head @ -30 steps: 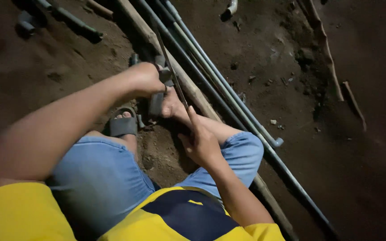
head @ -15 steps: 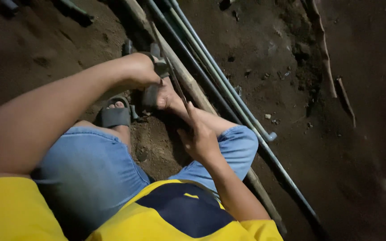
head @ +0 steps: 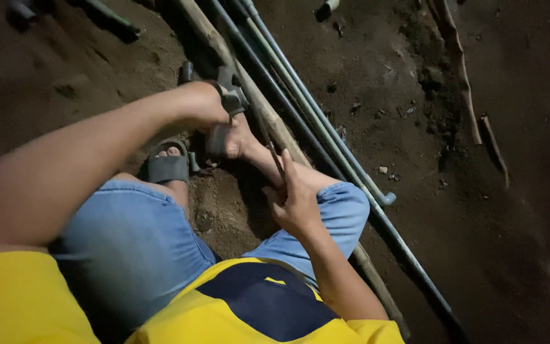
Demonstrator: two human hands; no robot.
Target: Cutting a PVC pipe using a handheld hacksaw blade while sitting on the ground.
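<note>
Crouched over bare dirt floor (head: 510, 255), open ground at right of frame. Pipes (head: 326, 127) running from top centre to lower right, beside a wooden pole (head: 275, 124), crowding the middle. Right hand (head: 297, 204) at centre closed on a thin rod (head: 268, 143). Left hand (head: 208, 105) above it wrapped around a grey fitting (head: 232, 95), fingers hidden. Sandals (head: 168, 167) just left. Dim; top left corner unclear.

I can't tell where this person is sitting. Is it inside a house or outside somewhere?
Probably outdoors, or a building site at night: bare dirt ground, long grey pipes on it, scattered rubble. The right hand holds a thin rod.
</note>
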